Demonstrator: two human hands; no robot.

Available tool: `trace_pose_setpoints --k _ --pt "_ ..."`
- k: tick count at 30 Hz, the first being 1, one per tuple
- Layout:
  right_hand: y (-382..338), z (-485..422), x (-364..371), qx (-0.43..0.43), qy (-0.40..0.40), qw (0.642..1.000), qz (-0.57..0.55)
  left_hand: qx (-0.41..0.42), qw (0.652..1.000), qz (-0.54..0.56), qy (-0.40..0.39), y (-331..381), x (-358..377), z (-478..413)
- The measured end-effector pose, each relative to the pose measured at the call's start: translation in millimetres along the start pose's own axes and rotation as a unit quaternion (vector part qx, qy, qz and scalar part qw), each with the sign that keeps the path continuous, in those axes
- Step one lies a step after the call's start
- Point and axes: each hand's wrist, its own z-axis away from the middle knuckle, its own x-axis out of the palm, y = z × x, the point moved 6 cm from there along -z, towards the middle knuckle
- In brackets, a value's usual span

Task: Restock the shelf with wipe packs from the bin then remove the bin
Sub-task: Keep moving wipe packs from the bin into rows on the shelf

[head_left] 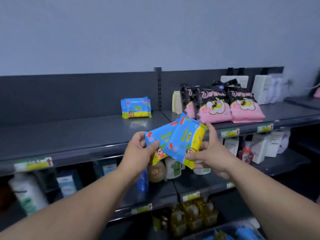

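Head view showed two blue-and-yellow plastic wipe packs held just in front of the dark grey metal top shelf (69, 135). The left hand (138, 149) pinched the left pack (161, 135), long axis rising rightward, yellow edge down. The right hand (206, 153) gripped the right pack (185, 137), long axis steep, yellow edge rightward, overlapping the first. Matching packs (136, 108) stood on the shelf. Lettering was too blurred to read.

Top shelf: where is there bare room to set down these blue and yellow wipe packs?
The dark grey top shelf is bare left of the standing blue-and-yellow wipe packs, and in front of them to the front edge. Right of the slotted upright post, pink-and-black bags and white boxes crowd it.
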Motion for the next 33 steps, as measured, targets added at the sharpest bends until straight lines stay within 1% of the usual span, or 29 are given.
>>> trace_pose_setpoints --k 3,6,10,13,17,19,23,26,28,30,33 --pt "-26.5 -20.0 43.4 -0.019 0.008 1.0 -0.006 0.017 1.0 -0.003 -0.01 28.7 -40.3 -15.3" --pt "-44.6 -48.4 88.3 -0.023 0.02 0.998 -0.048 0.031 0.999 -0.012 -0.02 54.0 -84.9 -37.4" --pt "-57.6 -82.7 135.1 -0.019 0.051 0.995 -0.085 0.024 0.999 -0.033 -0.033 68.2 -130.0 -67.3" --pt "-58.6 -103.7 152.5 -0.01 0.073 0.993 -0.09 0.01 0.998 -0.042 -0.042 69.7 -153.3 -86.9" --pt "-58.4 -128.8 155.4 0.014 0.069 0.993 -0.092 -0.019 0.998 -0.043 -0.042 63.6 -173.1 -113.5" --pt "-55.0 -141.3 147.0 0.035 0.089 0.994 -0.06 -0.034 0.997 -0.06 -0.034 56.3 -178.7 -127.2" --pt "-55.5 -168.0 123.8 0.029 0.135 0.989 0.053 -0.048 0.993 -0.102 -0.022 40.5 -177.9 -156.4" --pt "-54.8 -193.0 109.6 0.029 0.142 0.989 0.044 -0.044 0.988 -0.146 -0.014 33.7 -169.0 -179.1" --pt "-54.0 -210.6 103.7 0.046 0.12 0.992 0.01 -0.043 0.985 -0.164 -0.007 30.1 -162.2 -195.8" --pt "-51.6 -227.0 100.2 0.072 0.081 0.994 -0.01 -0.047 0.983 -0.179 -0.002 24.9 -157.2 -213.8" --pt "-44.9 -250.1 93.5 0.113 0.031 0.993 0.002 -0.06 0.977 -0.205 0.003 13.9 -153.0 -239.2"
